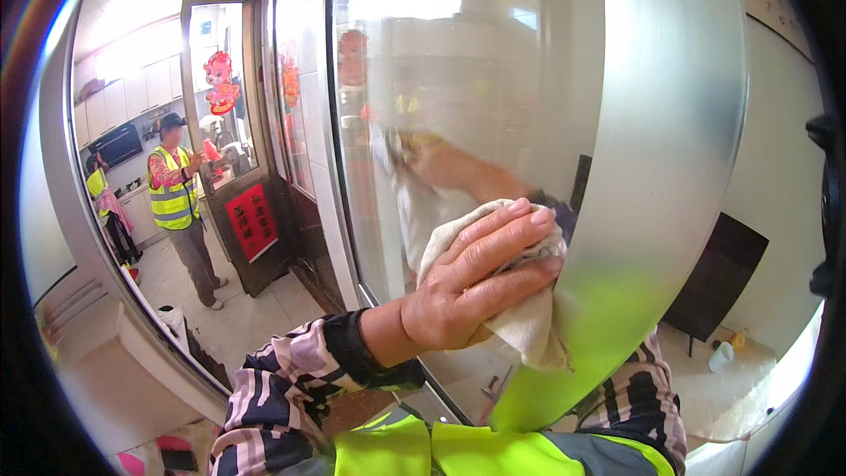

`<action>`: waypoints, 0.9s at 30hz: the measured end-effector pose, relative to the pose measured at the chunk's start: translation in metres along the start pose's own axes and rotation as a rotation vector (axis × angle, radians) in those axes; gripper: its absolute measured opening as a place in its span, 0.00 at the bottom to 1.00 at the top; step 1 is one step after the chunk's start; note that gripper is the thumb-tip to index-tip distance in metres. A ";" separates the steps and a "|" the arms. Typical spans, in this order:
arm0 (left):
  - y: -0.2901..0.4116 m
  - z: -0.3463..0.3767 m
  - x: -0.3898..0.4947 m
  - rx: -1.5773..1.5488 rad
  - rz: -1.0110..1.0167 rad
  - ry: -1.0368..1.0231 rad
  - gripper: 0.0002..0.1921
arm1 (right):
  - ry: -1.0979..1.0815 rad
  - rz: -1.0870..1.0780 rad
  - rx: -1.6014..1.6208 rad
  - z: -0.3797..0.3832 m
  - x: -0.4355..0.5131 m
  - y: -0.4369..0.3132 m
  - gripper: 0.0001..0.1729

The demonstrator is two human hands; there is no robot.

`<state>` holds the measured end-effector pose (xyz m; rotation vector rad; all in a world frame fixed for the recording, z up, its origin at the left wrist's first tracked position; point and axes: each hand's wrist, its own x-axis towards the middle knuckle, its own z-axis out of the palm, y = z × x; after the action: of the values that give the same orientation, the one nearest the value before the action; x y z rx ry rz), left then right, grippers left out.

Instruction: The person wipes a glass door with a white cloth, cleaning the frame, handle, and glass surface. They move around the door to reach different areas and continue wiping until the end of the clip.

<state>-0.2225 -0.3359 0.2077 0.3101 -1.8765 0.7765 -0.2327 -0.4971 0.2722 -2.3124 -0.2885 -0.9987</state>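
My left hand [472, 271] presses a crumpled off-white cloth [525, 337] flat against the glass pane [489, 92] of a metal-framed door, near the frame's broad silvery edge [667, 119]. The thumb is hidden. My right sleeve [638, 396] passes behind this edge. Through the glass, blurred, a forearm with a dark cuff reaches leftward to my right hand [413, 149], on the pane's far side. A whitish cloth [410, 211] hangs from that hand; its fingers are hard to make out.
At left, a person in a yellow vest [173, 185] stands at an open door [254, 225] with a cartoon sticker. Another person [106, 205] is farther back by kitchen cabinets. At right, a dark panel [717, 277] and a white cup [720, 357] stand on a tabletop [733, 403].
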 end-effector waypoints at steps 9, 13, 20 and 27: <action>-0.063 -0.019 -0.029 0.141 -0.013 0.030 0.23 | 0.041 0.253 -0.112 -0.016 -0.129 -0.055 0.20; -0.128 -0.045 -0.065 0.225 -0.044 0.187 0.27 | 0.309 0.252 0.011 0.015 -0.218 -0.078 0.20; -0.208 -0.072 -0.026 0.260 -0.677 0.352 0.22 | 0.949 0.167 0.252 0.059 -0.323 -0.118 0.19; -0.077 0.017 -0.105 0.041 0.462 -0.228 0.27 | 1.427 0.250 0.261 0.075 -0.384 -0.093 0.19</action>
<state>-0.1487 -0.4187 0.1384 -0.0171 -2.1839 1.1272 -0.4940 -0.3640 -0.0036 -0.9375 0.4180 -1.9839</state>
